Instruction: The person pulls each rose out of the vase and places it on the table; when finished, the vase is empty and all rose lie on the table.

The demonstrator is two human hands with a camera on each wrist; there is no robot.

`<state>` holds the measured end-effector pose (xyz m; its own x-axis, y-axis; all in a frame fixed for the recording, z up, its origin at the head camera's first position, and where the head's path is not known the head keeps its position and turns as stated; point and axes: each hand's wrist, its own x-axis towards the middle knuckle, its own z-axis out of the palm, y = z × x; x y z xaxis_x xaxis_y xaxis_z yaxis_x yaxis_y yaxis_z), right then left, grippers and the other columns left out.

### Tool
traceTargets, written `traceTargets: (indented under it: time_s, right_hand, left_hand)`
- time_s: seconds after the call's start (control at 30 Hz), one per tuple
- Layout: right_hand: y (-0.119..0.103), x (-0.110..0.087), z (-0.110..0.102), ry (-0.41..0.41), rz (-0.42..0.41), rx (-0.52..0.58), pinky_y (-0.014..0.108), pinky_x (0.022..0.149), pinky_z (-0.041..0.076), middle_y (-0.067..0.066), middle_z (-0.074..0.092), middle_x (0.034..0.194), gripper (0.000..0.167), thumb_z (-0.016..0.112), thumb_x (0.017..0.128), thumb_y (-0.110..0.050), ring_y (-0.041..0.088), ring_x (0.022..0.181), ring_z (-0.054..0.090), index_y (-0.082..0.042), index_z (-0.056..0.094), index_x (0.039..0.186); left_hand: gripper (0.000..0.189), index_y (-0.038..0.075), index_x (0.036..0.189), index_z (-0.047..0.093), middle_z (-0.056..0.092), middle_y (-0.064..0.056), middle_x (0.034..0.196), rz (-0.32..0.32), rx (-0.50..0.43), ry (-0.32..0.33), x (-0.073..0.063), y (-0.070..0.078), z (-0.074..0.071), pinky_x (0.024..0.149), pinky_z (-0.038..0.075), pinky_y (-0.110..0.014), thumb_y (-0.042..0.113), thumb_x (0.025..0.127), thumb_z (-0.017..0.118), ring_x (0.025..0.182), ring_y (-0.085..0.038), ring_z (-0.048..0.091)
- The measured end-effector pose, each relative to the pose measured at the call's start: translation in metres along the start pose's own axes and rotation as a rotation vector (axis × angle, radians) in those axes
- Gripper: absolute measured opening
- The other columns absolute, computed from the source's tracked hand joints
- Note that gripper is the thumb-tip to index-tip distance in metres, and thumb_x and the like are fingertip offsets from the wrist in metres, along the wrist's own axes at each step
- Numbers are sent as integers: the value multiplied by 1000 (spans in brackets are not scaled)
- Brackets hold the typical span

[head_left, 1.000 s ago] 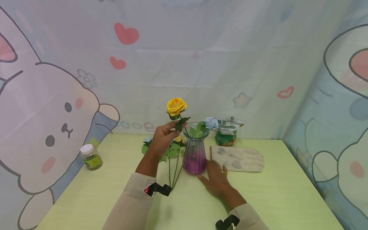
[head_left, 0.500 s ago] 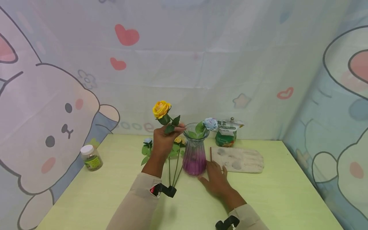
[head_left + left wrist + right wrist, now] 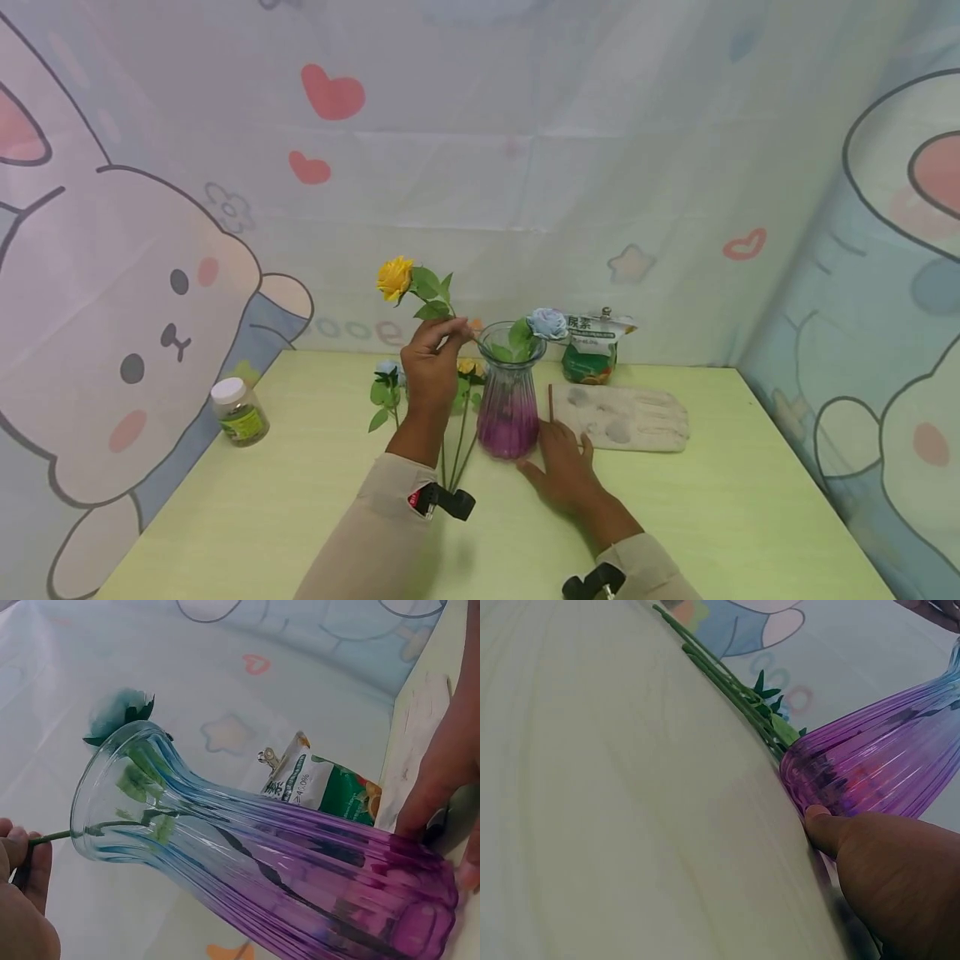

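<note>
My left hand (image 3: 431, 362) pinches the stem of a yellow rose (image 3: 394, 278), whose bloom leans up to the left. In the left wrist view its green stem (image 3: 51, 837) reaches the vase's mouth; how deep it goes in, I cannot tell. The glass vase (image 3: 508, 408), clear above and purple below, stands upright on the table. A pale blue rose (image 3: 547, 323) stands in it, its bloom over the right rim. My right hand (image 3: 566, 475) holds the vase low down, thumb at the front of the base and fingers along its right side.
More blue and yellow flowers with long stems (image 3: 459, 450) lie left of the vase, partly behind my left arm. A white-capped jar (image 3: 240, 412) stands far left. Behind the vase is a clipped green-and-white bag (image 3: 592, 346); a pale glove (image 3: 622, 417) lies to the right.
The yellow rose's bloom has swung left and tilted over as my left hand turned, while its stem end stays near the vase's mouth. The right hand and vase keep their place.
</note>
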<state>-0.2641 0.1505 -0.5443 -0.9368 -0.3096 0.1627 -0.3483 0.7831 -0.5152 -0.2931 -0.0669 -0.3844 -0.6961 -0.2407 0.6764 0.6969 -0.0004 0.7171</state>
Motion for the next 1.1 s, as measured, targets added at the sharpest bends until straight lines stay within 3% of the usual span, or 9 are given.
traceTargets:
  time_s: [0.23, 0.43, 0.63, 0.8, 1.1]
  right_hand:
    - [1, 1, 2, -3, -3, -6, 84, 126, 11, 17, 45, 172, 79, 67, 108, -43, 42, 164, 31, -3, 36, 169]
    - [3, 2, 3, 3, 1, -14, 83, 127, 9, 16, 45, 172, 79, 67, 109, -44, 41, 165, 30, -4, 36, 170]
    - [4, 2, 4, 4, 0, -10, 84, 127, 10, 15, 45, 172, 78, 66, 109, -44, 41, 164, 30, -5, 36, 170]
    - [4, 2, 4, 9, -3, 1, 84, 126, 9, 15, 46, 171, 78, 67, 108, -43, 41, 164, 31, -5, 37, 169]
    - [4, 2, 4, 11, 3, 27, 83, 127, 7, 14, 47, 171, 78, 69, 107, -42, 41, 165, 30, -8, 37, 170]
  left_hand:
    - [22, -13, 125, 75, 69, 0, 107, -103, -97, 100, 2, -1, -4, 101, 65, -31, -7, 106, 65, 102, -8, 80]
    - [22, -10, 124, 76, 81, -12, 105, -242, -146, 227, 9, 10, -9, 99, 66, -32, -6, 105, 68, 96, -11, 82]
    - [25, -11, 129, 73, 74, -13, 115, -356, -237, 314, 13, 9, -22, 100, 65, -32, -7, 105, 66, 96, -12, 82]
    - [28, -8, 135, 69, 64, -17, 130, -464, -302, 367, 16, 6, -31, 104, 64, -33, -4, 108, 65, 99, -14, 81]
    - [31, -2, 141, 67, 64, -13, 132, -624, -346, 433, 21, 8, -46, 107, 62, -30, 0, 110, 63, 111, -21, 76]
